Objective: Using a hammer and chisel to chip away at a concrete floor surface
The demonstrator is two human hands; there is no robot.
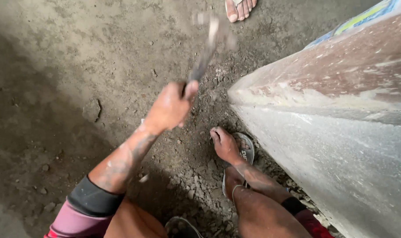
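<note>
Fingers of the left hand (168, 108) are wrapped tight around the handle of a hammer (208, 48), which rises far and slightly right from the fist, its head blurred by motion above the dirt floor (77, 66). Lower and to the right, the right hand (226, 144) lies loosely curled with fingers spread narrow, holding nothing, resting on a sandal (246, 152) amid broken rubble (200, 176) at the foot of a concrete slab (341, 145). That slab (grey below, stained reddish on top) fills the right side, its pointed corner just right of the hammer handle and its lower edge running near and right past the sandal. A strip of blue and yellow printed sheet (363, 17) shows behind the slab at the far right. Another person's foot (239, 9) in a sandal stands at the far edge. Left of the arms the floor lies open, marked only by scattered pebbles and one shallow chipped patch (92, 110).
</note>
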